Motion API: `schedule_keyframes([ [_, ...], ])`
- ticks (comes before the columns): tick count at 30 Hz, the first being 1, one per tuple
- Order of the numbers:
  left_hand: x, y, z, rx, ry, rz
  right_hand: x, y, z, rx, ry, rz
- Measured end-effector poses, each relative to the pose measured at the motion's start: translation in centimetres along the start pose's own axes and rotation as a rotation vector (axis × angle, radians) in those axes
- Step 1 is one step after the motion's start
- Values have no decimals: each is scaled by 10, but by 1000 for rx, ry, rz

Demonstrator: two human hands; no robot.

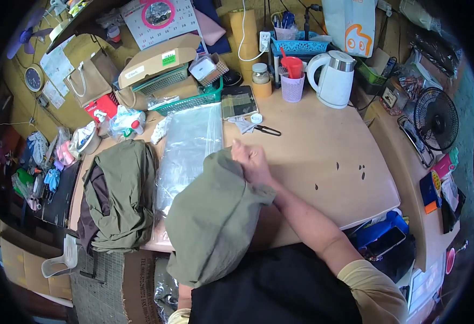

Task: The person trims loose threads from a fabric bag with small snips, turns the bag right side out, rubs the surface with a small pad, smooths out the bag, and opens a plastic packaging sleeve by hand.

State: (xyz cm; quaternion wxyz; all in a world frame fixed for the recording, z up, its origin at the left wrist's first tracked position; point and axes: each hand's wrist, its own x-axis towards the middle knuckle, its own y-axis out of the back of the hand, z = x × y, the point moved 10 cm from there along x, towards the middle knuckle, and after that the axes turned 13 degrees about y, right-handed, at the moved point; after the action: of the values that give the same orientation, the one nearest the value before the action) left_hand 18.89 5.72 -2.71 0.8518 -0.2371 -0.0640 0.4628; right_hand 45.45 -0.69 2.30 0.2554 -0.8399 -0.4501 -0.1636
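Observation:
An olive-green cloth garment (215, 210) is held up over the front edge of the table, bunched and draped toward my body. My right hand (251, 162) is closed in a fist at its upper edge, gripping the cloth. My left hand is hidden behind or inside the garment; only a bit of that arm shows below. Left of it lies a folded olive garment (123, 189) with a dark brown part. Between them, partly covered, are clear plastic bags (191, 146) lying flat. Small black thread snips (268, 130) rest beyond my right hand.
A white kettle (334, 81), a purple basket cup (292, 89) and a jar (259, 74) stand along the back. Green baskets (194, 101) with boxes sit at back left. A black fan (435, 119) stands at right. A phone (386, 241) lies at lower right.

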Motion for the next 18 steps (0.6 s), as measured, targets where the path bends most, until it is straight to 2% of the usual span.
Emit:
schedule_keyframes([
  [3, 13, -2, 17, -22, -33, -5, 29, 14, -31, -176, 113, 21],
  [5, 30, -9, 34, -31, -66, -16, 51, 14, -60, -452, 430, -30],
  [7, 52, -19, 47, -35, -83, -29, 77, 77, -94, -295, 517, 180],
  [10, 81, -29, 38, -82, -36, -51, 68, 131, -83, -381, 419, 149],
  [12, 80, -30, 5, -133, 22, -60, 41, 143, -35, -554, 97, 78],
  [14, 73, -35, -19, -159, 56, -72, 9, 152, 26, -531, -151, -43],
  [16, 71, -39, -24, -175, 60, -77, -24, 123, 48, -369, -350, -179],
  [18, 72, -36, -12, -176, 45, -74, -40, 90, 49, -337, -330, -253],
])
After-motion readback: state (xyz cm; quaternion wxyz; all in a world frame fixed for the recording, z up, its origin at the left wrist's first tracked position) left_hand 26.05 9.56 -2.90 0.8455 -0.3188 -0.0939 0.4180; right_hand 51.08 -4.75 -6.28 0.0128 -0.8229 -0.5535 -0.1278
